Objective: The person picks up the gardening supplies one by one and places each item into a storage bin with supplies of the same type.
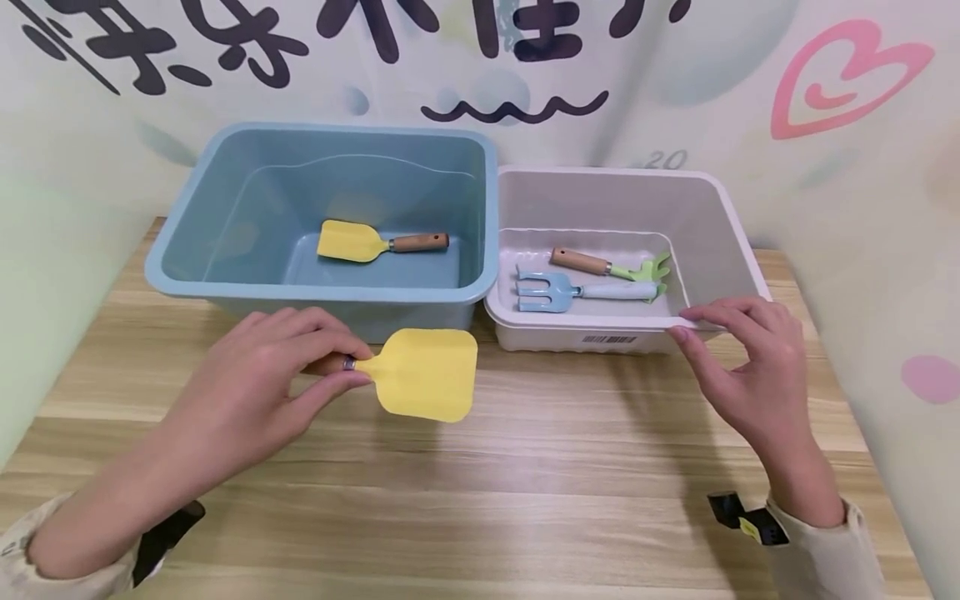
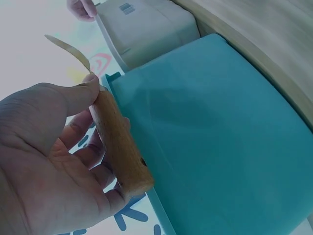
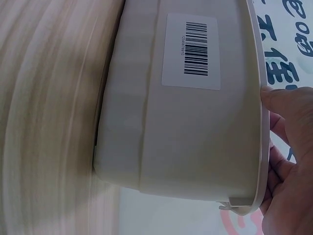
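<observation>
My left hand [image 1: 262, 379] holds a yellow hand trowel [image 1: 429, 375] in front of the blue bin [image 1: 322, 292], its flat blade pointing right. In the left wrist view, the fingers are curled round its wooden handle [image 2: 120, 142]. The thumb and fingers of my right hand [image 1: 757, 358] pinch the front rim of the white bin [image 1: 517, 323] near its right corner; the right wrist view shows this grip from the outer side. A second yellow trowel [image 1: 351, 242] lies inside the blue bin. A light blue hand fork [image 1: 547, 292] and a green cultivator [image 1: 647, 271] lie in the white bin.
Both bins stand side by side on a wooden table [image 1: 525, 517], close to a printed backdrop [image 1: 675, 108]. More backdrop rises at the right and left. The white bin carries a barcode label [image 3: 191, 51] on its front.
</observation>
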`<action>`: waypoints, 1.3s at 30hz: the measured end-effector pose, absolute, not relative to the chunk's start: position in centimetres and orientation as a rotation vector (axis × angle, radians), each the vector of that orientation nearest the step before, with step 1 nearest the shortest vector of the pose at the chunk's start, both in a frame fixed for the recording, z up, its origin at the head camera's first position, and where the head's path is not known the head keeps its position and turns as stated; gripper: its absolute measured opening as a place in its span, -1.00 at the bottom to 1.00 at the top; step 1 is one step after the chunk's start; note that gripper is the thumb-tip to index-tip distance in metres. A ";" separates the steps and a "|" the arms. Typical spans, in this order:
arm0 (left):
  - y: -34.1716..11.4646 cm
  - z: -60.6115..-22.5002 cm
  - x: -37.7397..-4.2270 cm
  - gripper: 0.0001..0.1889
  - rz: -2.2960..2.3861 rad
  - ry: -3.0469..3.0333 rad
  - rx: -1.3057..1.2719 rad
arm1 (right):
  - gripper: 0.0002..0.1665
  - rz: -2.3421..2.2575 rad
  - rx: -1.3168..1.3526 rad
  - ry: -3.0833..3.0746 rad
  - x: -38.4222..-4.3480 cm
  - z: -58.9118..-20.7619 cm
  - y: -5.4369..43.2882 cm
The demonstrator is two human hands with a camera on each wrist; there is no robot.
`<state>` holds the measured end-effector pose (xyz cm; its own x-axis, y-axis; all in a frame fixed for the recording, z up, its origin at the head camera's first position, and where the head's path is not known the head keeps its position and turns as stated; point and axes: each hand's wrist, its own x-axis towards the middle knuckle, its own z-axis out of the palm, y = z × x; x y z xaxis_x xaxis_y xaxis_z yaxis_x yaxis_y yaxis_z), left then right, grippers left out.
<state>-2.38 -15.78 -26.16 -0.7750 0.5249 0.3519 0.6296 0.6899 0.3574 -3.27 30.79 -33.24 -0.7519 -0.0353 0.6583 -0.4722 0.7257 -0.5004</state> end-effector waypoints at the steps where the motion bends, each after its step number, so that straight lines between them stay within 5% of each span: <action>1: -15.8 -26.1 -2.4 -0.66 -0.696 -2.679 -0.932 | -0.71 0.892 0.384 -2.291 -3.3 -33.3 30.8; 39: -16.4 -20.2 -9.3 -0.83 -0.696 -2.817 -0.875 | -0.72 0.879 0.353 -2.315 -3.0 -33.3 30.8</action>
<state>-9.33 -16.37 -20.24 -0.8278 0.5095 0.2348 0.5602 0.7288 0.3937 -3.04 30.80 -33.29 -0.7661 -0.0255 0.6422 -0.4452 0.7417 -0.5017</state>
